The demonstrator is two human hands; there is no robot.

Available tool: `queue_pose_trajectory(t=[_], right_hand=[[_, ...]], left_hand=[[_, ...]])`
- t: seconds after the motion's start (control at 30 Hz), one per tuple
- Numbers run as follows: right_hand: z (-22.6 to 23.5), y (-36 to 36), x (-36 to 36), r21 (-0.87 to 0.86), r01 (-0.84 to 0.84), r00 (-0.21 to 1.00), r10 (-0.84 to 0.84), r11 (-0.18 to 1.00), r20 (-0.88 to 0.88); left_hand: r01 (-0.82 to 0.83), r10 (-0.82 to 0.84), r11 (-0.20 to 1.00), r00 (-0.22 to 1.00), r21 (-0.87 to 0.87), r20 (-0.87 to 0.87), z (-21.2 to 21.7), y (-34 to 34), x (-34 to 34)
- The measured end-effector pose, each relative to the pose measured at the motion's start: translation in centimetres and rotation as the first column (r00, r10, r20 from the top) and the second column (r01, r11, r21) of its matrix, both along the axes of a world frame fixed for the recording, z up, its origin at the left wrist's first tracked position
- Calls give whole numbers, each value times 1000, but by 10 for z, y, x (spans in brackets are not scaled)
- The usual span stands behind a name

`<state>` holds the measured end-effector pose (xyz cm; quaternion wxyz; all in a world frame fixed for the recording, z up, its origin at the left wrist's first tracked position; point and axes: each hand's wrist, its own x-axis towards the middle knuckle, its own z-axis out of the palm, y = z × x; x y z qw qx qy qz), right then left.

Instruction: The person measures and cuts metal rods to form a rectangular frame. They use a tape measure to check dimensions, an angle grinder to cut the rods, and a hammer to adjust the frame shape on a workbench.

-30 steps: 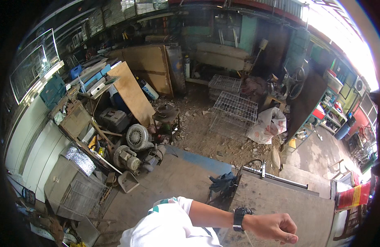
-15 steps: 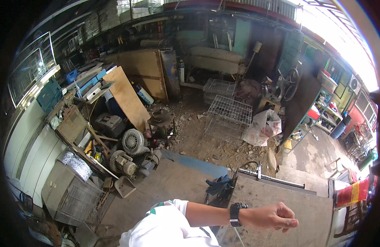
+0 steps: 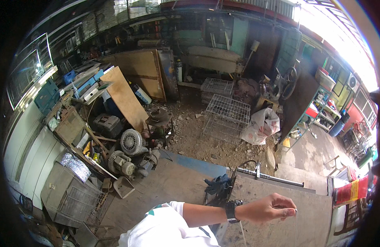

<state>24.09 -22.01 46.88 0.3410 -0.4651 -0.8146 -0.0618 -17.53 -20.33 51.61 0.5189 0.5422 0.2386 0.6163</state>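
My left forearm, in a white sleeve, reaches across to the right with a dark watch point(image 3: 231, 211) at the wrist. My left hand point(image 3: 267, 208) is closed in a pinch, thumb against the curled fingers. From the fingertips a thin pale strand point(image 3: 297, 228), like wire or cord, hangs toward the lower edge. Another thin pale line point(image 3: 242, 234) runs down below the wrist; I cannot tell whether the two join. Beneath the hand lies a stained, flat board-like surface point(image 3: 255, 187). My right hand is out of view.
A metal rod point(image 3: 276, 178) and dark blue gloves point(image 3: 217, 185) lie beyond my arm. Wire cages point(image 3: 229, 109) and a white sack point(image 3: 262, 126) stand on rubble. Motors point(image 3: 131, 142), a dustpan point(image 3: 124, 187) and a leaning plywood sheet point(image 3: 126, 99) crowd the left. Shelving point(image 3: 317, 109) stands right.
My left hand has risen slightly, drawing the thin strand up with it. The lower pale line shows longer below the wrist. The whole view has shifted a little.
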Motion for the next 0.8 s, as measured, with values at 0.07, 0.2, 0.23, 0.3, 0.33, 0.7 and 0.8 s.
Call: queue_pose_trajectory(t=[0.07, 0.2, 0.23, 0.3, 0.33, 0.7, 0.8], right_hand=[[-1, -1, 1, 29, -9, 1000, 9, 1000, 21], [1, 0, -2, 114, -28, 999, 23, 993, 49], [2, 0, -3, 135, -25, 998, 16, 991, 61], [7, 0, -4, 177, -18, 996, 3, 984, 87], [9, 0, -4, 186, -35, 994, 16, 982, 105], [15, 1, 9, -11, -102, 989, 103, 995, 108], [13, 0, 6, 54, -33, 991, 25, 998, 134]], left_hand=[[-35, 34, 999, 999, 26, 28, -2, 2, -2], [-11, 12, 999, 999, -34, 31, -8, 5, -10], [9, -7, 998, 999, -59, 41, -10, 5, -11], [32, -28, 996, 998, -88, 51, -14, 7, -13], [34, -29, 995, 998, -93, 49, -16, 9, -14], [-12, 24, 993, 995, -121, 96, -42, 27, -19], [17, -11, 990, 999, -140, 41, -47, 33, -23]])
